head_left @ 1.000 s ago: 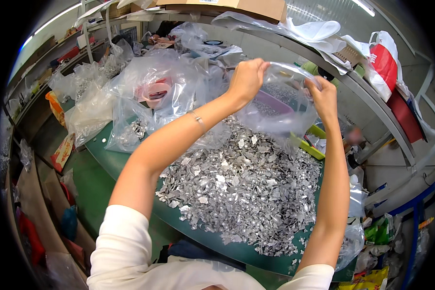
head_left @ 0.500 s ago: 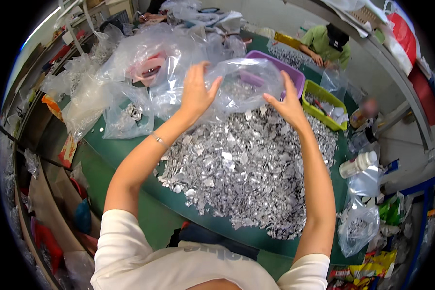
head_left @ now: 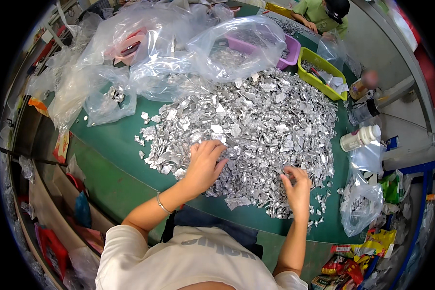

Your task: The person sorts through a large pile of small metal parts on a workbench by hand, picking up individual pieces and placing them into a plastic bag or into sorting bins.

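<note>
A wide heap of small silvery metal pieces (head_left: 256, 125) covers the middle of the green table. My left hand (head_left: 205, 164) rests at the near left of the heap, fingers bent over the pieces and thumb apart; I see nothing held in it. Over the near right edge is my right hand (head_left: 297, 188), its fingers curled and its thumb a little apart from them, with no piece visible between. Beyond the heap a large clear plastic bag (head_left: 208, 53) gapes at the mouth, with metal pieces showing inside. Neither hand touches the bag.
Behind the heap stand a purple basket (head_left: 291, 52) and a lime-green basket (head_left: 343, 92). A pink container (head_left: 125, 50) lies among clear bags. A white bottle (head_left: 360, 137) and a small filled bag (head_left: 360, 203) are at the right. Another person (head_left: 319, 17) sits at the far side.
Both hands have left the clear bag's mouth and come back toward me, down to the near part of the heap. The bag stays behind, its mouth open.
</note>
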Demonstrator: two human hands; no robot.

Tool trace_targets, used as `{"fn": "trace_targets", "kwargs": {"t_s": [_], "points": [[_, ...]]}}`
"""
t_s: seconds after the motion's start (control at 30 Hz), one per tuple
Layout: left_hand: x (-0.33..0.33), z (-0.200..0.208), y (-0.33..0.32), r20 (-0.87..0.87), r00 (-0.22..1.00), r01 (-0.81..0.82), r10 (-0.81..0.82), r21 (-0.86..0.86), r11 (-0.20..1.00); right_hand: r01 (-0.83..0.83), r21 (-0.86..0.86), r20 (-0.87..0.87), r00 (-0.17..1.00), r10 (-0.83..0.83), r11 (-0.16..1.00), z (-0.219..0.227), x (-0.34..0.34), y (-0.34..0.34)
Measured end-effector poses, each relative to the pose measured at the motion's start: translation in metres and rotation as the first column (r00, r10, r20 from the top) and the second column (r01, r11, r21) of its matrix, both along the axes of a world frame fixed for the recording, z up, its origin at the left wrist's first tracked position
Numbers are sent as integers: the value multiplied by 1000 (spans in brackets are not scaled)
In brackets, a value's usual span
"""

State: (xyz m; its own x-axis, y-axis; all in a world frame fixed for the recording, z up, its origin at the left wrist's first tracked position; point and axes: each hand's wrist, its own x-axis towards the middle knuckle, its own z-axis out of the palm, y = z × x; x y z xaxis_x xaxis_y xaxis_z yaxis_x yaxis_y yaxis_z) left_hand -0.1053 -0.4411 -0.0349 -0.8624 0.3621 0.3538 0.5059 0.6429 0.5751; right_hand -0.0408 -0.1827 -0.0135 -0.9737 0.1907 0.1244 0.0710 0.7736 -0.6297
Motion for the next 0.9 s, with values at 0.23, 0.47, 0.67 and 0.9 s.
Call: {"fn": "trace_targets", "kwargs": {"t_s": [0.23, 0.47, 0.67, 0.9], "points": [[-2, -15, 40, -70, 991, -112, 114, 37, 993, 91, 211, -215, 976, -44, 973, -26, -5, -25], [9, -10, 27, 340, 940, -203, 31, 484, 851, 231, 285, -319, 938, -135, 930, -32, 8, -6], [41, -4, 7, 736, 463, -342, -494, 663, 666, 102, 75, -193, 977, -86, 992, -16, 46, -14], [81, -15, 17, 743, 90, -529, -663, 600, 600, 110, 294, 17, 993, -121, 949, -17, 82, -34]]}}
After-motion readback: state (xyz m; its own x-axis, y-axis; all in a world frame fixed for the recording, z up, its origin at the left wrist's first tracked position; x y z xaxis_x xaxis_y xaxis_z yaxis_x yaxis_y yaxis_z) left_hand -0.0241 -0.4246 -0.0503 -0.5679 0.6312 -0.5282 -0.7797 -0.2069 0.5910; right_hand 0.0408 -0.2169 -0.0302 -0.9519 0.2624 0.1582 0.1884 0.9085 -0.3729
